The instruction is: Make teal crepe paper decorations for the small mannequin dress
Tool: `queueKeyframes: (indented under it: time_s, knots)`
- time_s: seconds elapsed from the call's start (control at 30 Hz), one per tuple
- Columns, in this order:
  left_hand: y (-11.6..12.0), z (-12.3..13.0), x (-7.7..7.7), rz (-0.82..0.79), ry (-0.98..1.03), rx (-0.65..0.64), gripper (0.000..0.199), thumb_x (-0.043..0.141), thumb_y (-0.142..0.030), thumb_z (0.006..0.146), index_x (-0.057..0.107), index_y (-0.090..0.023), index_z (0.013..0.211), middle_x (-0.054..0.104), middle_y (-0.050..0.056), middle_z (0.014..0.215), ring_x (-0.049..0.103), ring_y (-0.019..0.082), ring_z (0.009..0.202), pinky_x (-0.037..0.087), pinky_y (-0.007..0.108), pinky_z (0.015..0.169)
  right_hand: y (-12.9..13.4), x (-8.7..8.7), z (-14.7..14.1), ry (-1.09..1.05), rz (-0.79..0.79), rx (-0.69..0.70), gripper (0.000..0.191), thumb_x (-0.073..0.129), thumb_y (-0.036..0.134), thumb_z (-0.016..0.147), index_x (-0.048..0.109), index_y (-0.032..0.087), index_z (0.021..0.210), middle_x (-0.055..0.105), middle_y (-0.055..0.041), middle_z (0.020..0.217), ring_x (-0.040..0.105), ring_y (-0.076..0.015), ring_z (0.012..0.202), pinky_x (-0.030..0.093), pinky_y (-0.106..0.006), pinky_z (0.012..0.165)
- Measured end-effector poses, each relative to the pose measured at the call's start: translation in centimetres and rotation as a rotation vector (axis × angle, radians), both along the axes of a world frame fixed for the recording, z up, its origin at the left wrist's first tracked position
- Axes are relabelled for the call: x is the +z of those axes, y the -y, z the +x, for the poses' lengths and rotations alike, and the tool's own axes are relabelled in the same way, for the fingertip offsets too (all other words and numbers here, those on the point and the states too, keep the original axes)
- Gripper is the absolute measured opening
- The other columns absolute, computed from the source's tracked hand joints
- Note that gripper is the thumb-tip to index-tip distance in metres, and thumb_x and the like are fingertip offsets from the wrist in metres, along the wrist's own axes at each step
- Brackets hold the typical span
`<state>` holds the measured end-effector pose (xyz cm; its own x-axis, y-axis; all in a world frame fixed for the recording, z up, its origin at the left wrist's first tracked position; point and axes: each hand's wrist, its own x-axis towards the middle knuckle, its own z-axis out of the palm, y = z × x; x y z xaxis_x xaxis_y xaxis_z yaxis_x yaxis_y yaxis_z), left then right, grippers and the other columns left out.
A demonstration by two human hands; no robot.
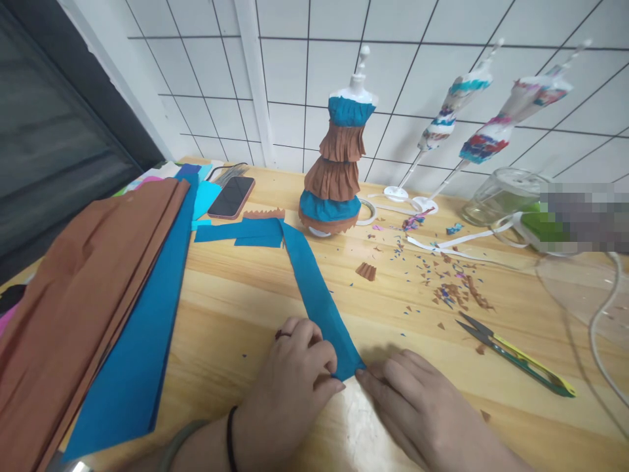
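Left hand [299,373]: grip closed, thumb and curled fingers pinching the near end of the blue strip [319,288]. Right hand [417,400]: grip closed, fingertips pressed together on that end's other corner. Strip lies on bench [221,314], extending away from both hands toward shorter blue pieces [260,232]. Scissors [515,357] right of right hand. Beyond strip: dress form [339,164], upright, blue and brown tiers.

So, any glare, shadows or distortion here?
Head view: whitish glare on the light wooden table at bottom centre, soft shadow by the bare right hand; also there, white wall tiles splay outward, probably lens stretch, and grey pixelation masks part of the right edge.
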<state>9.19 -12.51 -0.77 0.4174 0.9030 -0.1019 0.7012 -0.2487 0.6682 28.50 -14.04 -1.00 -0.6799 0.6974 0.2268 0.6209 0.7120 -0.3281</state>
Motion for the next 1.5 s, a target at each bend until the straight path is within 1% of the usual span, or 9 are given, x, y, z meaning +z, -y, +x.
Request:
queueKeyframes:
  time_s: [0.17,0.3,0.4,0.5,0.73,0.97,1.17,1.33,1.5]
  knots:
    - [0.2,-0.1,-0.1,0.037,-0.034,-0.014,0.014,0.067,-0.017,0.066,0.056,-0.020,0.073,0.044,0.001,0.088,0.038,0.019,0.089,0.035,0.035,0.078,0.0,0.0,0.1,-0.007,-0.004,-0.014,0.022,0.040,0.013,0.086,0.062,0.016,0.084,0.055,-0.0032,0.064,0.050,-0.0160,0.059,0.041,-0.030,0.055]
    - [0.3,-0.2,0.1,0.145,-0.082,-0.173,0.005,0.059,-0.025,0.074,0.059,-0.023,0.078,0.045,0.003,0.091,0.038,0.020,0.090,0.036,0.037,0.078,0.0,0.0,0.1,-0.009,-0.010,-0.009,0.022,0.040,0.014,0.086,0.061,0.017,0.087,0.057,-0.0042,0.067,0.051,-0.0166,0.062,0.042,-0.031,0.057]
    - [0.5,0.0,0.1,0.206,-0.167,-0.275,0.013,0.056,-0.031,0.076,0.060,-0.025,0.087,0.047,0.004,0.088,0.039,0.021,0.087,0.038,0.038,0.075,-0.1,0.1,0.1,-0.010,-0.025,-0.009,0.021,0.041,0.013,0.086,0.061,0.016,0.087,0.057,-0.0047,0.069,0.050,-0.0169,0.063,0.042,-0.031,0.057]
    - [0.7,0.0,-0.2,0.277,-0.253,-0.307,0.018,0.055,-0.032,0.077,0.059,-0.024,0.092,0.048,0.005,0.082,0.041,0.022,0.084,0.039,0.039,0.074,-0.2,0.3,0.0,-0.016,-0.025,-0.022,0.023,0.039,0.013,0.087,0.062,0.017,0.086,0.056,-0.0043,0.068,0.050,-0.0162,0.062,0.041,-0.030,0.055]
    - [1.3,-0.4,-0.7,0.385,-0.335,-0.423,0.029,0.045,-0.034,0.083,0.050,-0.019,0.107,0.048,0.007,0.086,0.041,0.024,0.088,0.039,0.038,0.073,-0.1,0.0,0.3,0.005,0.026,-0.056,0.025,0.040,0.012,0.085,0.062,0.016,0.074,0.054,-0.0038,0.062,0.047,-0.0160,0.057,0.039,-0.030,0.053]
    - [1.0,-0.4,-0.1,0.376,-0.338,-0.418,0.022,0.049,-0.029,0.081,0.052,-0.020,0.101,0.049,0.006,0.084,0.042,0.023,0.086,0.040,0.036,0.070,-0.2,0.3,0.6,-0.024,0.121,-0.084,0.023,0.041,0.014,0.085,0.064,0.016,0.084,0.056,-0.0044,0.061,0.048,-0.0159,0.055,0.041,-0.029,0.051]
    - [0.7,-0.2,-0.2,0.421,-0.271,-0.408,0.016,0.048,-0.026,0.082,0.054,-0.019,0.095,0.049,0.006,0.082,0.042,0.022,0.086,0.040,0.036,0.074,-0.2,0.2,0.3,0.006,0.057,-0.015,0.023,0.040,0.014,0.086,0.063,0.017,0.086,0.060,-0.0057,0.070,0.052,-0.0170,0.063,0.044,-0.032,0.058]
    - [0.2,-0.2,0.4,0.334,-0.229,-0.393,0.014,0.045,-0.025,0.083,0.055,-0.019,0.090,0.050,0.004,0.084,0.042,0.020,0.088,0.037,0.034,0.080,-0.1,-0.5,0.6,0.060,0.011,-0.014,0.022,0.038,0.015,0.089,0.060,0.015,0.090,0.059,-0.0053,0.076,0.051,-0.0173,0.070,0.044,-0.033,0.064]
    - [0.0,-0.1,0.7,0.292,-0.212,-0.380,0.016,0.045,-0.026,0.083,0.055,-0.019,0.093,0.051,0.003,0.085,0.041,0.020,0.089,0.035,0.036,0.082,0.1,-0.3,0.6,0.145,0.063,0.031,0.031,0.027,0.015,0.092,0.058,0.012,0.091,0.056,-0.0076,0.077,0.049,-0.0188,0.069,0.044,-0.034,0.064]
